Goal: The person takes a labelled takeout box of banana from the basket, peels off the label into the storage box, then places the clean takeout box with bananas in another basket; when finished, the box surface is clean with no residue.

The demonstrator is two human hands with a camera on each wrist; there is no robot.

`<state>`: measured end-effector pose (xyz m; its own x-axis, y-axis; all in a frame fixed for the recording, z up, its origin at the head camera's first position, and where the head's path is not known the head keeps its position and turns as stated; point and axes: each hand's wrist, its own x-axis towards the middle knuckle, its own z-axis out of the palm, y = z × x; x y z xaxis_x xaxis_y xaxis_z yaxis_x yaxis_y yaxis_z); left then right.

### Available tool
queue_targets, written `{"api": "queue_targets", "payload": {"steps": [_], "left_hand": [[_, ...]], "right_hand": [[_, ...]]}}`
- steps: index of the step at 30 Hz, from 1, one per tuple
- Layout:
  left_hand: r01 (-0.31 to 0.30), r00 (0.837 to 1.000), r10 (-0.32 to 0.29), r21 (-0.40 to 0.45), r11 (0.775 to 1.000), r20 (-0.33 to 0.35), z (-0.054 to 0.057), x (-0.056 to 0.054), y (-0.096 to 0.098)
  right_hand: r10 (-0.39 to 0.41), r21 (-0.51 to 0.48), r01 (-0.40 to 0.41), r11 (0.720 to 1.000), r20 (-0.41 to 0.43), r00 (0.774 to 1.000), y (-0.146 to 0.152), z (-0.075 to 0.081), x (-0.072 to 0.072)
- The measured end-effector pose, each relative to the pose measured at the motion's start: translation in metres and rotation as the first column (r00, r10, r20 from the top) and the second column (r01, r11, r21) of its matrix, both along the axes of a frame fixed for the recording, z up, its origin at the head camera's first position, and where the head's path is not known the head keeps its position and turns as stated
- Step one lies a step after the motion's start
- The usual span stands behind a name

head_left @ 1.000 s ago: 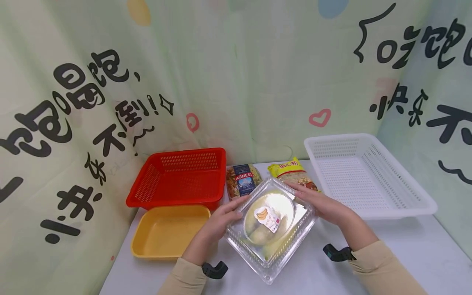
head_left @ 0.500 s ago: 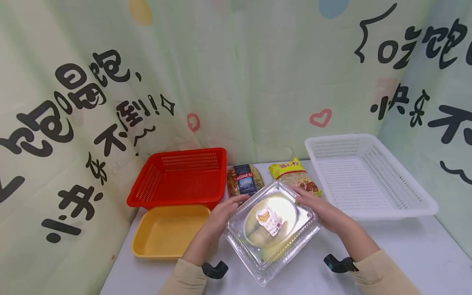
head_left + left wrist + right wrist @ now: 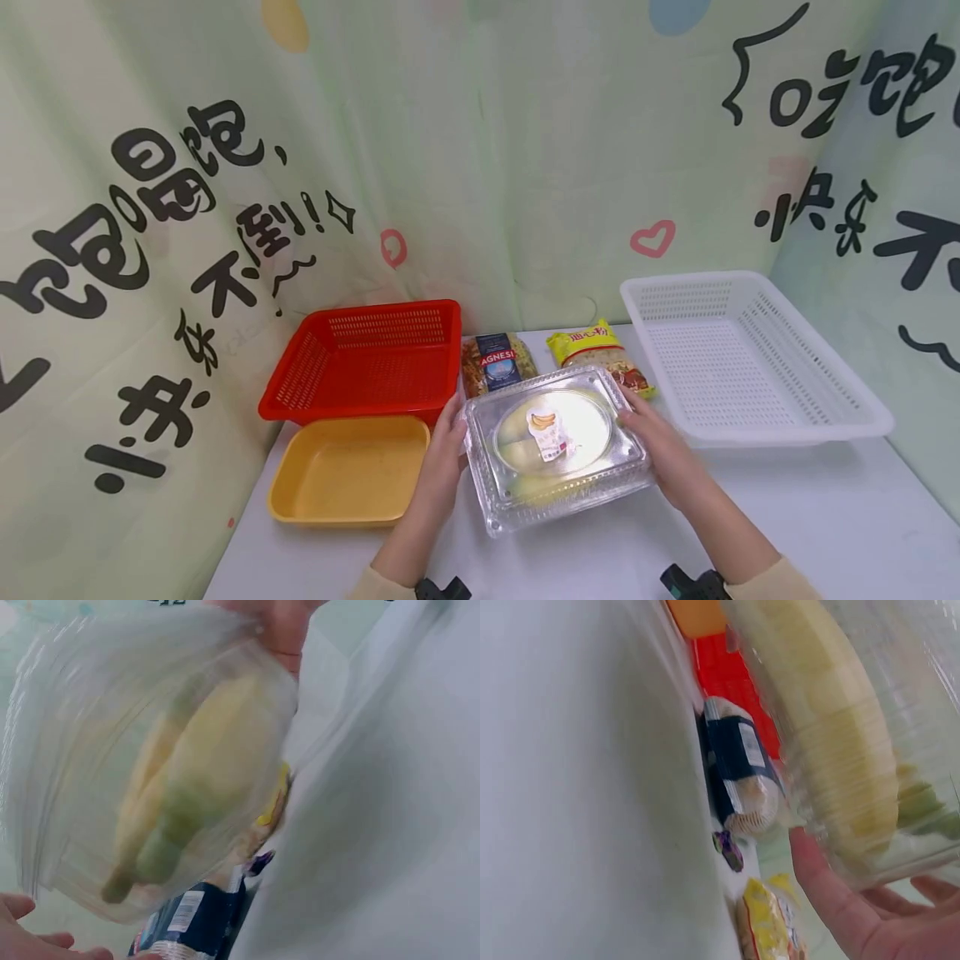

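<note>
A clear plastic clamshell container point(image 3: 557, 467) with a banana-picture sticker on its lid is held off the table between both hands. Yellow-green bananas point(image 3: 180, 772) show through its wall in the left wrist view. My left hand point(image 3: 444, 450) holds the container's left side; its fingertips point(image 3: 56, 940) appear at the lower left of the left wrist view. On the opposite side my right hand point(image 3: 658, 446) grips it, with fingers curled at a lower corner in the right wrist view. Behind the container lie an AGNESI pasta pack point(image 3: 497, 364) and a yellow-topped bag point(image 3: 600, 354).
A red basket point(image 3: 367, 358) stands at the back left, with a yellow tray point(image 3: 348, 471) in front of it. At the right is a white basket point(image 3: 738, 375). A small purple wrapped item point(image 3: 729, 851) lies between the two packs. A printed curtain point(image 3: 525, 167) hangs behind the table.
The container has turned counterclockwise in the head view, its near edge now closer to level, and it has risen slightly. Both hands have shifted with it, the left now lower along its side.
</note>
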<state>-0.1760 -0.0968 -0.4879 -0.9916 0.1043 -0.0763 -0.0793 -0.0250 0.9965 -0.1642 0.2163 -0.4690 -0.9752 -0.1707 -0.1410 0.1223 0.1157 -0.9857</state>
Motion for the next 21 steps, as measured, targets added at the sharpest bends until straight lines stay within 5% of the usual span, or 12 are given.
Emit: {"api": "queue_targets", "payload": {"steps": [13,21], "left_hand": [[0.056,0.998,-0.056,0.013,0.998,0.030,-0.008,0.012,0.009],[0.007,0.999,-0.009,0.043,0.999,0.053,-0.009,0.009,0.007]], "right_hand": [[-0.120,-0.045,0.122,0.992,0.048,0.992,-0.022,-0.003,0.018],[-0.066,0.063,0.065,0.996,0.011,0.998,-0.023,-0.006,0.018]]}}
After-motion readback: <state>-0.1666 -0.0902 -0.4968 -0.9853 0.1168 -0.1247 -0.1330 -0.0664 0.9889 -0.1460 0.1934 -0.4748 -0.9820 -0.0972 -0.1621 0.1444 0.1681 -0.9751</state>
